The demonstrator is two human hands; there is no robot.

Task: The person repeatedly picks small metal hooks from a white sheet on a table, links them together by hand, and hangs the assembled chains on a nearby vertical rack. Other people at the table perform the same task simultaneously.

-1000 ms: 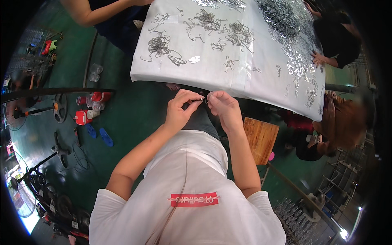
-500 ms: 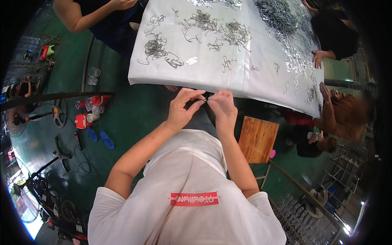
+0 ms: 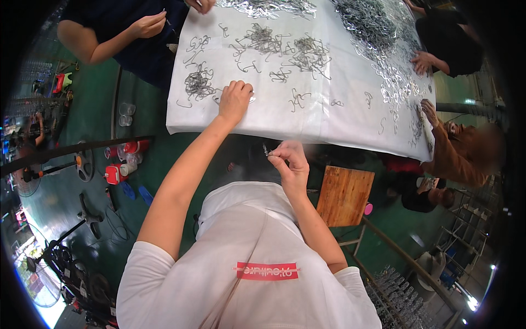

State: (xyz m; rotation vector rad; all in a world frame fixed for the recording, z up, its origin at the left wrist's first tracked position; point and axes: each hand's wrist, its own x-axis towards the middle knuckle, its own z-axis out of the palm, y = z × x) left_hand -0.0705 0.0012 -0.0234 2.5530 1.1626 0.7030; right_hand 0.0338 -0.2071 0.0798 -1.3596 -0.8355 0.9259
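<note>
My left hand [image 3: 235, 102] is down on the white-covered table [image 3: 205, 118], fingers curled together over a spot where small flat metal strips show at its edge. Whatever is under its fingertips is hidden. Just beside it lies a tangle of grey S-shaped wire hooks [image 3: 199, 82]. Off the table's near edge, in front of my body, my right hand [image 3: 291, 166] pinches a small shiny metal piece [image 3: 267, 151] between thumb and fingers. That piece is too small to make out exactly.
More hook piles [image 3: 263, 39] and a large heap of metal hooks [image 3: 366, 24] cover the table farther off. Co-workers' hands [image 3: 422, 62] reach in at the right and far left. A wooden stool [image 3: 345, 196] stands right of me.
My left hand has left my right hand and reached forward onto the table. The right hand stays low with the small metal piece. At the far left, a co-worker's hands have moved.
</note>
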